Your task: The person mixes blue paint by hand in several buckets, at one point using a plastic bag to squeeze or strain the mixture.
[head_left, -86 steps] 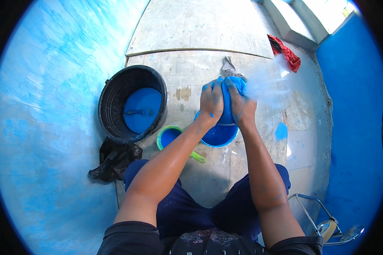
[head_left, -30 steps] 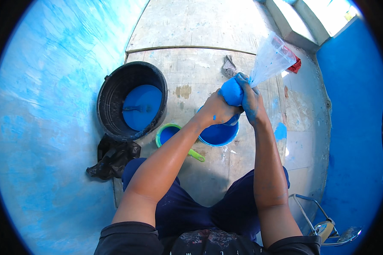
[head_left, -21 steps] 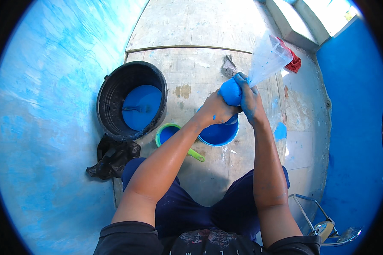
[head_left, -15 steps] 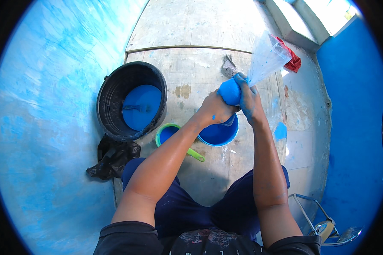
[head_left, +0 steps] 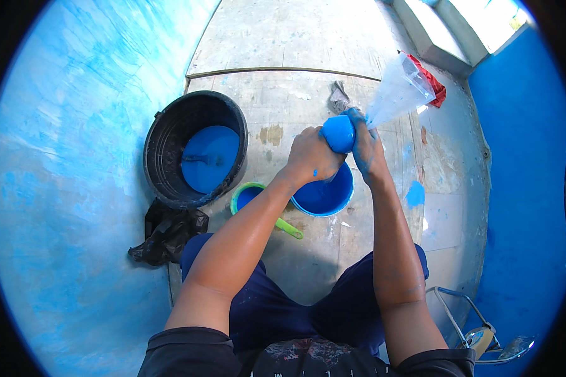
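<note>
Over a small bucket [head_left: 324,215] with blue paint inside, my two hands hold a clear plastic bag [head_left: 338,134] with a round, tight bulge of blue paint. My left hand [head_left: 313,156] is closed at the near-left side of the bulge; its grip is partly hidden. On the right, my right hand [head_left: 366,151], stained blue, closes around the bag's neck. The bag's loose, see-through end flares out beyond it to the far right. Left of the small bucket, under my left forearm, lies a green dipper [head_left: 289,229] with blue liquid in its bowl.
A large black bucket [head_left: 168,110] holding blue liquid stands at left, a black plastic bag [head_left: 168,234] beside it. Farther off lie a grey crumpled scrap [head_left: 339,98] and a red crumpled item [head_left: 435,88]. Blue walls flank both sides; a metal frame [head_left: 466,303] stands lower right.
My left hand and the paint bulge have shifted slightly left. The bag's loose end has swung a little lower and right. The bag part dangling below my left hand no longer shows clearly.
</note>
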Motion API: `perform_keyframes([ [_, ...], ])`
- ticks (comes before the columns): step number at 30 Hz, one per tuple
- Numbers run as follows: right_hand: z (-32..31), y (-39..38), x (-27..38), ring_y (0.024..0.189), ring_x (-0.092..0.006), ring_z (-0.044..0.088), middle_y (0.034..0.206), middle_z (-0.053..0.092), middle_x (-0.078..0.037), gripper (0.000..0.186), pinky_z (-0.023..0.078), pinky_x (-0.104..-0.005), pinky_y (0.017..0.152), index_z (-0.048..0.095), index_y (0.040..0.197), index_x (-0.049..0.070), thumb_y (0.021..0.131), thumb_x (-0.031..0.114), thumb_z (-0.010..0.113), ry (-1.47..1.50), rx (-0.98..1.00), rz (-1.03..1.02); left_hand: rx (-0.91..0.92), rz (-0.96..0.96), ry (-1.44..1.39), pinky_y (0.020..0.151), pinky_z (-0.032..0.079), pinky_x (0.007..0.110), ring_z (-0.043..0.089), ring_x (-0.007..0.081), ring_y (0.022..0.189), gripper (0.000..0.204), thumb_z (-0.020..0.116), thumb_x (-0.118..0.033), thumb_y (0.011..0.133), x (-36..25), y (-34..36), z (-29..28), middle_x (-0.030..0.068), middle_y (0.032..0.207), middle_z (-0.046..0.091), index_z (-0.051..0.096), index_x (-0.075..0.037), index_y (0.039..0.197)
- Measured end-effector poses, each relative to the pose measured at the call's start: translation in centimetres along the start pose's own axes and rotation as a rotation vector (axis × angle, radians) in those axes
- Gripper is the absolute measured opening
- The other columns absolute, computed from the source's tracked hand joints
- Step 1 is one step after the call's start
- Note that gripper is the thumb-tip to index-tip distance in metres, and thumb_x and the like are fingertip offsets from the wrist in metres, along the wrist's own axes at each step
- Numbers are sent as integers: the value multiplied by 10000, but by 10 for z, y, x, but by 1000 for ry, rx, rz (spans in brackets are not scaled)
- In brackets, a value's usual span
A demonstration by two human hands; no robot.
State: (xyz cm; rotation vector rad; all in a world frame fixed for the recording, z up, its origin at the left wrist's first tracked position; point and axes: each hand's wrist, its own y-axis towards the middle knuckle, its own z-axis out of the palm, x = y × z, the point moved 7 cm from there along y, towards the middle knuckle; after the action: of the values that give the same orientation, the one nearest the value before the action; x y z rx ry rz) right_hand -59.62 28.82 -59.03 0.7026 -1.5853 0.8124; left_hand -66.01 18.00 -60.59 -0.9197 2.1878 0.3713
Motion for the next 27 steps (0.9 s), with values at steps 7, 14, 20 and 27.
perform_keyframes([
  [7, 2, 1, -1, 1030, -186, 552, 1095, 610, -134, 590, 432, -317, 953, 558, 1246, -76, 1021, 463, 479, 91, -51, 6, -24, -67, -31, 831, 549, 484, 673, 438, 905, 296, 669, -261, 743, 6, 4, 1, 234, 951, 705, 700, -18, 909],
  [14, 1, 3, -3, 1009, -169, 539, 1075, 597, -118, 613, 432, -307, 944, 559, 1242, -75, 1024, 491, 472, 96, -21, -24, 3, -110, -11, 817, 558, 475, 678, 444, 923, 317, 671, -236, 723, 5, 5, -3, 252, 959, 700, 689, 7, 925],
  [20, 4, 0, -10, 1035, -187, 566, 1128, 605, -145, 715, 455, -328, 955, 534, 1297, -83, 996, 565, 487, 193, -21, 119, -28, -160, 18, 815, 564, 478, 688, 445, 905, 329, 682, -234, 702, 2, 4, -8, 257, 939, 709, 696, 18, 913],
  [27, 12, 7, -37, 1042, -199, 626, 1123, 649, -105, 581, 468, -380, 1004, 580, 1249, 44, 979, 556, 530, 487, 40, 274, 16, -179, -23, 831, 562, 477, 689, 438, 919, 336, 699, -245, 702, 0, 3, -6, 247, 958, 714, 719, -2, 933],
])
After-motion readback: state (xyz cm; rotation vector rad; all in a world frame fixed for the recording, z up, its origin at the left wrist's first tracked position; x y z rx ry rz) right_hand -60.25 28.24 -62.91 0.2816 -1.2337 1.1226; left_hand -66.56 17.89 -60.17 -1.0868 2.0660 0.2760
